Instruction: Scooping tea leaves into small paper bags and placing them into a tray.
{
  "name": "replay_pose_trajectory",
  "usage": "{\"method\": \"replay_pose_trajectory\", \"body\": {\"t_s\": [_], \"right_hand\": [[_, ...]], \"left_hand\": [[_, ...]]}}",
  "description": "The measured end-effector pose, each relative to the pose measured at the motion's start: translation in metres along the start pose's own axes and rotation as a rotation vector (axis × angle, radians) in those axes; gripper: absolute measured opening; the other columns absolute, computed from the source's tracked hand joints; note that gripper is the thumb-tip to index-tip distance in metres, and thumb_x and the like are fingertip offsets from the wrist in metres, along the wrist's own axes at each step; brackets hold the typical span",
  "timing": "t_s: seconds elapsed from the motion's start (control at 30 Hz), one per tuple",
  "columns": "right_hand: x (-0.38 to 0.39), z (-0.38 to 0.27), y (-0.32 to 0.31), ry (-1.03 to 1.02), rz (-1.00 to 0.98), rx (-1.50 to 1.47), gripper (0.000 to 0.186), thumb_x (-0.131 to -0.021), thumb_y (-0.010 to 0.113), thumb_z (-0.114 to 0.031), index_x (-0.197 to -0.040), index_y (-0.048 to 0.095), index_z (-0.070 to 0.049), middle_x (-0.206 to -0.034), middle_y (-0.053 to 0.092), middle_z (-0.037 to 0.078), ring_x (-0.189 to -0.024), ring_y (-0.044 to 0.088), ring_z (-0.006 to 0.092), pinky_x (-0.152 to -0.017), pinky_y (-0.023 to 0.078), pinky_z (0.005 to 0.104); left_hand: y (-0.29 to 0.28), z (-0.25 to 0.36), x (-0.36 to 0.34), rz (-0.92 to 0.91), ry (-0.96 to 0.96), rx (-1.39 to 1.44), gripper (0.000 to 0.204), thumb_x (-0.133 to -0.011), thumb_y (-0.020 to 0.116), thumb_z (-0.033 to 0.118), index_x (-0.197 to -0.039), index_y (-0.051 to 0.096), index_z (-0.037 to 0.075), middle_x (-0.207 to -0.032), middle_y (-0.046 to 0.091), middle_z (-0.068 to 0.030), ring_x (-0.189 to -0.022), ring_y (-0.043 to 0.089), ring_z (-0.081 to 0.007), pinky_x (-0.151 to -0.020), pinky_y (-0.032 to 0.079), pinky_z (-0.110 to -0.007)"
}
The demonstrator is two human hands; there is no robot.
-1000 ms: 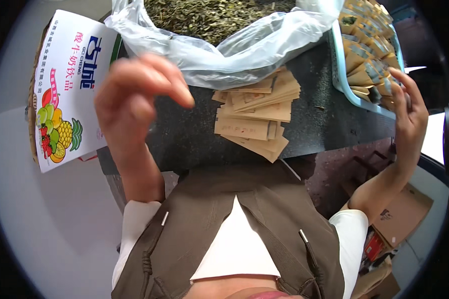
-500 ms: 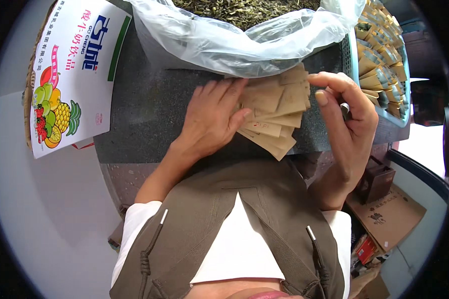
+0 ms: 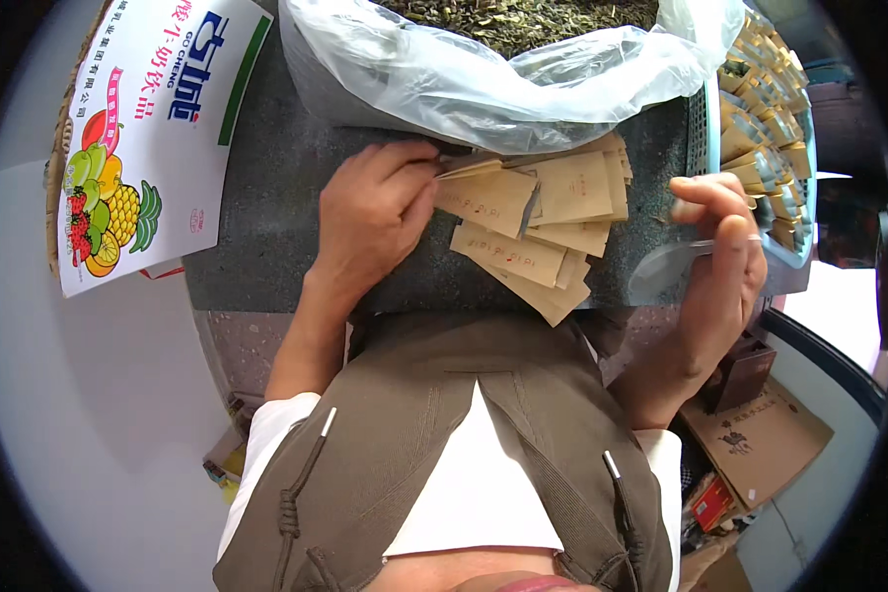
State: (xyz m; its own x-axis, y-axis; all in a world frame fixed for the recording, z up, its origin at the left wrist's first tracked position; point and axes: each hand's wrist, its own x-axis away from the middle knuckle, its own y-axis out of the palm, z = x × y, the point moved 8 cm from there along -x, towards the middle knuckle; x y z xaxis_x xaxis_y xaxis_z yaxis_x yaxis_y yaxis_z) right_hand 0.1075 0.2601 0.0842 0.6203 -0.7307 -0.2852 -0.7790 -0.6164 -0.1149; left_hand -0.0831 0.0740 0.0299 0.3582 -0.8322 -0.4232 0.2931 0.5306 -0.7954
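Observation:
My left hand [image 3: 377, 212] is closed on the end of a small brown paper packet [image 3: 483, 202], its mouth angled toward the right. Beneath and beside it lies a fanned pile of similar paper packets [image 3: 574, 187] on the dark tabletop [image 3: 276, 197]. To the right of the pile, my right hand [image 3: 722, 242] is raised with its fingers curled. From it a clear, rounded, scoop-like piece [image 3: 661, 270] sticks out to the left; its handle is mostly hidden by the fingers.
A clear plastic bag [image 3: 434, 84] of dried tea leaves [image 3: 523, 22] stands at the far side. Far right, a light blue basket [image 3: 703, 128] holds many upright paper packets [image 3: 760, 118]. A printed carton [image 3: 168, 207] stands at the left; a cardboard box [image 3: 765, 434] lies low on the right.
My left hand has drawn back leftward and now lifts a packet off the pile, which it lay flat on before. My right hand has moved right and lower, and the clear piece shows.

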Motion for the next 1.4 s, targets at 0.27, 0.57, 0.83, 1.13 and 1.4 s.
{"method": "replay_pose_trajectory", "body": {"t_s": [0.27,0.57,0.83,1.13,1.4], "right_hand": [[0.001,0.007,-0.01,0.12,-0.063,-0.353,0.041,-0.105,0.048,-0.037,-0.097,0.06,0.002,-0.085,0.047,0.005,-0.078,0.053,0.015,-0.067,0.043,0.026],[-0.002,-0.035,0.027,0.013,-0.135,-0.377,0.022,-0.098,0.059,-0.02,-0.097,0.055,0.002,-0.083,0.056,0.01,-0.072,0.056,0.016,-0.067,0.045,0.0258],[-0.004,-0.029,0.068,0.007,-0.309,-0.104,0.006,-0.091,0.065,0.0,-0.095,0.061,0.002,-0.081,0.059,0.006,-0.071,0.056,0.0095,-0.063,0.046,0.0239],[-0.007,-0.05,0.072,-0.248,-0.421,-0.049,0.022,-0.095,0.061,-0.021,-0.098,0.063,0.001,-0.091,0.06,0.011,-0.075,0.054,0.0141,-0.066,0.044,0.0254],[-0.019,-0.015,0.068,0.305,-0.393,-0.722,0.022,-0.105,0.048,-0.02,-0.102,0.057,-0.001,-0.083,0.061,0.008,-0.069,0.059,0.0127,-0.064,0.047,0.0245]], "left_hand": [[-0.058,0.019,-0.005,0.18,-0.038,0.368,0.024,-0.068,0.076,-0.007,-0.089,0.072,0.004,-0.091,0.069,-0.0088,-0.083,0.065,-0.0232,-0.074,0.051,-0.033],[-0.077,0.043,-0.011,0.36,0.176,0.077,0.026,-0.064,0.078,0.0,-0.088,0.071,0.006,-0.091,0.069,-0.006,-0.081,0.065,-0.0235,-0.074,0.05,-0.035],[-0.072,0.06,-0.019,0.284,0.204,0.014,0.029,-0.064,0.076,0.0,-0.091,0.068,0.006,-0.095,0.068,-0.0087,-0.082,0.064,-0.0251,-0.075,0.051,-0.037],[-0.06,0.061,-0.041,0.09,0.168,0.145,0.061,-0.064,0.082,0.015,-0.12,0.058,0.008,-0.104,0.065,-0.0126,-0.088,0.065,-0.029,-0.075,0.052,-0.04],[-0.061,0.068,-0.062,0.059,0.302,0.354,0.069,-0.072,0.082,0.049,-0.116,0.062,0.0,-0.101,0.066,-0.0134,-0.084,0.065,-0.0274,-0.071,0.052,-0.036]]}}
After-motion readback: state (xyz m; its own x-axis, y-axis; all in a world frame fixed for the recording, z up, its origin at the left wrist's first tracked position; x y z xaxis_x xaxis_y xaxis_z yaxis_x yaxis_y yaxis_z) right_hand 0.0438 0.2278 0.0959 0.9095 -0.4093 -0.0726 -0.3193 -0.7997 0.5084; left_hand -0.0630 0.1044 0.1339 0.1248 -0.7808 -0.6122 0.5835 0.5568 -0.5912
